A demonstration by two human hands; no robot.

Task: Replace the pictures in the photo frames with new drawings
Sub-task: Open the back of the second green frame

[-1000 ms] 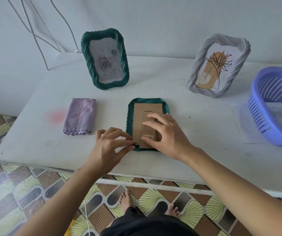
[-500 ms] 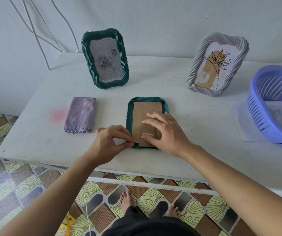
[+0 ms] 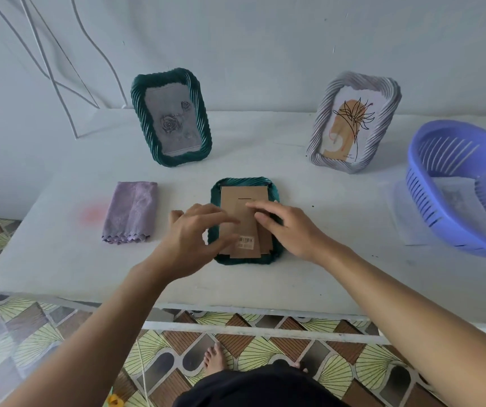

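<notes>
A dark green photo frame point(image 3: 274, 190) lies face down at the table's middle, its brown cardboard backing point(image 3: 243, 193) upward with a barcode sticker near the front end. My left hand point(image 3: 194, 233) hovers over the frame's left side, blurred, with its fingers stretched across the backing and its thumb apart below them. My right hand point(image 3: 290, 230) rests on the right part of the backing with straight fingers. A second green frame point(image 3: 171, 121) with a grey rose drawing stands at the back left. A grey frame point(image 3: 353, 121) with an orange plant picture stands at the back right.
A folded purple cloth point(image 3: 131, 211) lies left of the face-down frame. A blue plastic basket point(image 3: 420, 171) holding a sheet of paper stands at the right edge of the white table point(image 3: 338, 230). White cables hang on the wall at the back left.
My left hand has left the frame's front left corner, where its fingers were pinched, and moved right over the backing with fingers spread. My right hand has shifted slightly toward the frame's right side.
</notes>
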